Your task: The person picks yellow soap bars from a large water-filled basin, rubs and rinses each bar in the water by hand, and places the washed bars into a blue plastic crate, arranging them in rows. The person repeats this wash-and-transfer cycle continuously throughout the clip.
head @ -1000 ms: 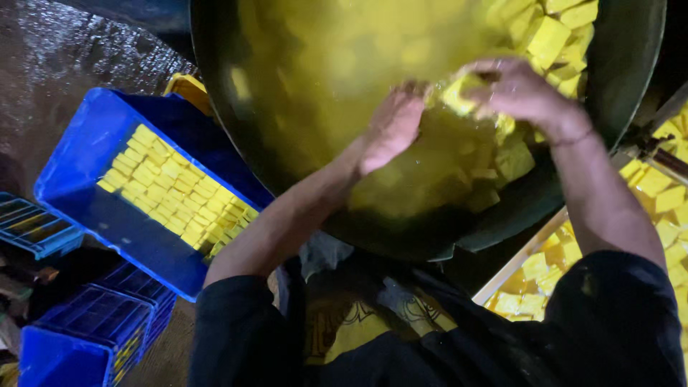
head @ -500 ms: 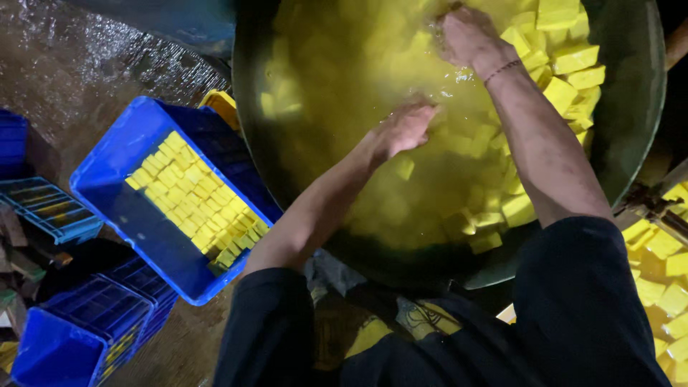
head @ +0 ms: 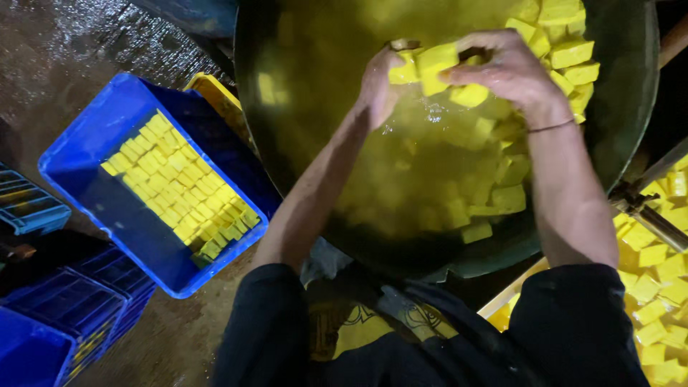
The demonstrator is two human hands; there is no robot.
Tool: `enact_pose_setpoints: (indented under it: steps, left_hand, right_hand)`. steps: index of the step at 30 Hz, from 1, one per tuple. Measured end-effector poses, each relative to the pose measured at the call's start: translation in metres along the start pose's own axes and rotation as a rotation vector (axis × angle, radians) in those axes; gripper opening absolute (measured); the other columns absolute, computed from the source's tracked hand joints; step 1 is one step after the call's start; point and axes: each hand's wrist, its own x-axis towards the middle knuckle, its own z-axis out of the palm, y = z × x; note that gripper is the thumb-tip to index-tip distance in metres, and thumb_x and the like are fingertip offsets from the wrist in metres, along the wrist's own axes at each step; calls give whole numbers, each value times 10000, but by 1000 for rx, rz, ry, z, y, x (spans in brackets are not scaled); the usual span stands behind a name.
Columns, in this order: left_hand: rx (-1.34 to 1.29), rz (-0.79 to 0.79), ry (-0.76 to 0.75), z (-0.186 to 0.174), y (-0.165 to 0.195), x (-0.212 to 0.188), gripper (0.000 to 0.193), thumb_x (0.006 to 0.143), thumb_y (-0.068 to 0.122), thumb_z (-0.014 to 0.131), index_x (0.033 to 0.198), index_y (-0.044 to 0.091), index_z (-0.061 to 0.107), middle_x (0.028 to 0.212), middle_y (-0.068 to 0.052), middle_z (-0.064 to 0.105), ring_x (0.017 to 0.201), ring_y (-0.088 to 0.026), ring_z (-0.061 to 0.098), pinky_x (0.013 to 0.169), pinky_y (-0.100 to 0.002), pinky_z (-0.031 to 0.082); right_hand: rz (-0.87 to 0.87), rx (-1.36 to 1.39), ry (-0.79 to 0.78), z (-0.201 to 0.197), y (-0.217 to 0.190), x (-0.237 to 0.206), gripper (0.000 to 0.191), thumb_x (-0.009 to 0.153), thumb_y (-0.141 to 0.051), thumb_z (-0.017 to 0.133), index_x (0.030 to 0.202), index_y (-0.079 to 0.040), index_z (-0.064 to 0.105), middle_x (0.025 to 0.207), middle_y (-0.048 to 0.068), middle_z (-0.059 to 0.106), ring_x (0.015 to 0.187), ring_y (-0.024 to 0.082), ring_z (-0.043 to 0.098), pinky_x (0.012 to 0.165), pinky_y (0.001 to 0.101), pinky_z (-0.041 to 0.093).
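A big dark wok (head: 631, 107) holds yellow liquid and many floating yellow cubes (head: 502, 193). Both my hands are raised just above the liquid near the wok's middle. My left hand (head: 380, 82) and my right hand (head: 505, 68) press together around a small stack of wet yellow cubes (head: 437, 68), which drips into the liquid. A thin band circles my right wrist.
A blue plastic crate (head: 93, 193) with neat rows of yellow cubes sits tilted on the wet floor at the left. More blue crates (head: 43, 308) are stacked lower left. A tray of loose yellow cubes (head: 656, 287) lies at the right under a metal bar (head: 645, 208).
My hands were apart in the liquid, the right one reaching far. Now they have come together and lifted a clump of cubes out of the liquid.
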Motion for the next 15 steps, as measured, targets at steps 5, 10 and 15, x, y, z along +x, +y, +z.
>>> enact_pose_setpoints:
  steps: [5, 10, 15]
  left_hand:
    - [-388, 31, 167, 22, -29, 11, 438, 1054, 354, 425, 1250, -10, 569, 1130, -150, 632, 1026, -269, 627, 896, -468, 538]
    - [-651, 121, 259, 30, -42, 20, 358, 1096, 310, 434, 1190, 12, 608, 1099, -109, 649, 1036, -248, 621, 932, -404, 523]
    - [-938, 280, 271, 13, -14, 13, 263, 1057, 270, 452, 1103, 57, 598, 1128, -119, 657, 1065, -302, 630, 919, -518, 535]
  right_hand:
    - [-102, -3, 136, 35, -13, 9, 342, 969, -197, 842, 1206, 5, 701, 1132, 90, 728, 1050, 152, 676, 882, 267, 551]
    - [-458, -482, 432, 70, -13, 26, 405, 1031, -236, 741, 1301, 46, 632, 1260, 246, 675, 1153, 357, 644, 996, 414, 530]
    - [-481, -372, 110, 69, -28, 96, 324, 1122, -249, 567, 1373, -52, 628, 1377, 202, 658, 1319, 388, 611, 1127, 479, 465]
